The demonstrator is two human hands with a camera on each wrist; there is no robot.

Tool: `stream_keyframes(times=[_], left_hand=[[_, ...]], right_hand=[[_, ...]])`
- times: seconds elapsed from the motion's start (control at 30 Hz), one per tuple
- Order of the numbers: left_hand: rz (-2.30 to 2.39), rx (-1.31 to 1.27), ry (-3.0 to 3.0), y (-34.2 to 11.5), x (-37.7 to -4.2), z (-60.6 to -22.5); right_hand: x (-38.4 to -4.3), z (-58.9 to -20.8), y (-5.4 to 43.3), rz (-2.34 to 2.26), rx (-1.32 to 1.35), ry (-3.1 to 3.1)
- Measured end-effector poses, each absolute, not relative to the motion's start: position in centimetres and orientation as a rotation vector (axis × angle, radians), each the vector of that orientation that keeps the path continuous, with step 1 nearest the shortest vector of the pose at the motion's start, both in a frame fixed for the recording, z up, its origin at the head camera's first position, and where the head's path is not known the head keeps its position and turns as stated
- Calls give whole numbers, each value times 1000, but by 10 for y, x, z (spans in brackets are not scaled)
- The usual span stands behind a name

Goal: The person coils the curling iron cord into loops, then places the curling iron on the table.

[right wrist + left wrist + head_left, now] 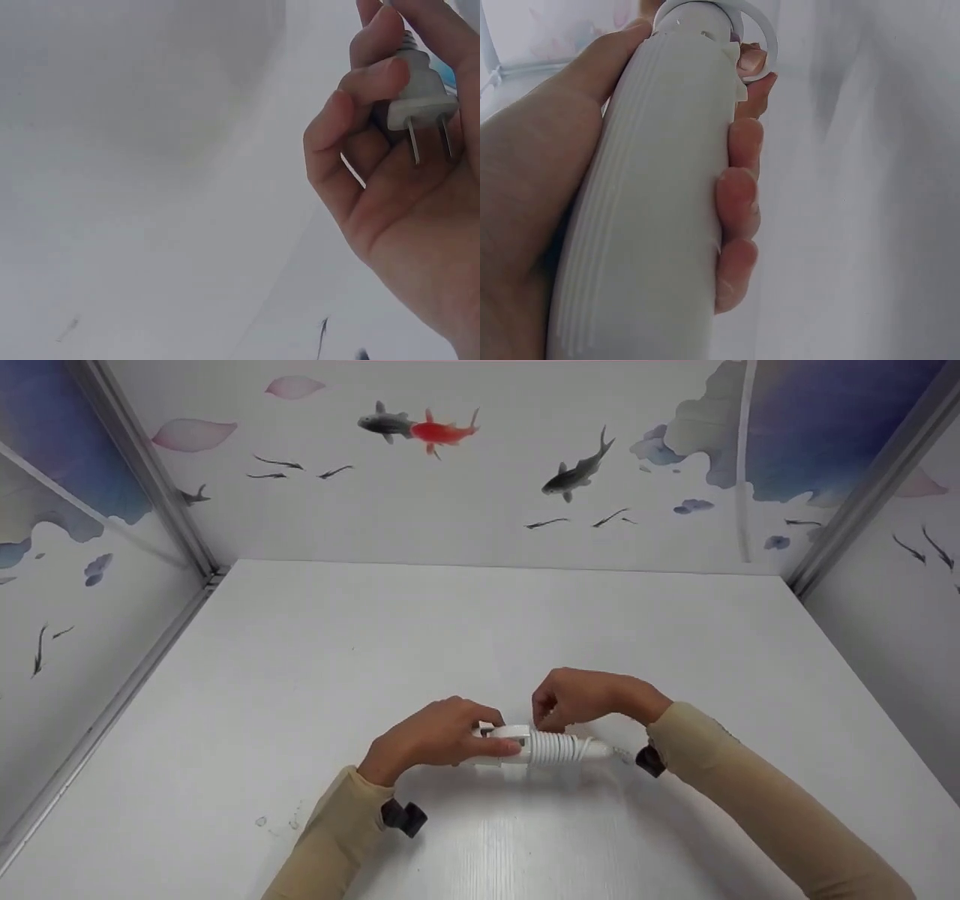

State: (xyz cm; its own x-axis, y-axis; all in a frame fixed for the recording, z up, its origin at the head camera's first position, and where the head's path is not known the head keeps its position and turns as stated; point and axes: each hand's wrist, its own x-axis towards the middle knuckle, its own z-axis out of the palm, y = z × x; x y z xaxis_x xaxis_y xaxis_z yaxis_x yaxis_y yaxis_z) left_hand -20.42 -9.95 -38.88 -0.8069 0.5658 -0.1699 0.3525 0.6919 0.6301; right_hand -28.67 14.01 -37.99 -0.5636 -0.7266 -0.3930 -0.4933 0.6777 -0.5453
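Note:
A white corded handheld appliance [514, 733] lies crosswise in front of me, its narrow tip pointing right. My left hand [442, 731] grips its body, thumb along the near side and fingers curled round the far side. In the left wrist view, the smooth white body [652, 202] has fine ridges along one side. White cord [553, 748] is wound in several close turns round its right part. Just above these turns, my right hand [577, 696] holds the cord's end. The right wrist view shows a two-pin plug [421, 105] within its curled fingers, pins toward the palm.
The white tabletop [360, 645] spreads around both hands. White panels printed with fish [574, 476] and petals enclose it at the back and sides, joined by metal posts [862, 480]. Black mounts [405, 817] hang at both wrists.

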Motion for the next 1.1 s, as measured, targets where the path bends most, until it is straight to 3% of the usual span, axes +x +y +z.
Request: stream_keyframes(times=[0.4, 0.7, 1.1], left_hand=[[719, 688, 2695, -98, -208, -397], [631, 747, 2771, -99, -208, -403], [731, 497, 2737, -102, -216, -412]], right_hand=[[-269, -352, 119, -376, -953, 2667], [-264, -369, 114, -491, -924, 2802], [-253, -383, 107, -806, -764, 2927]])
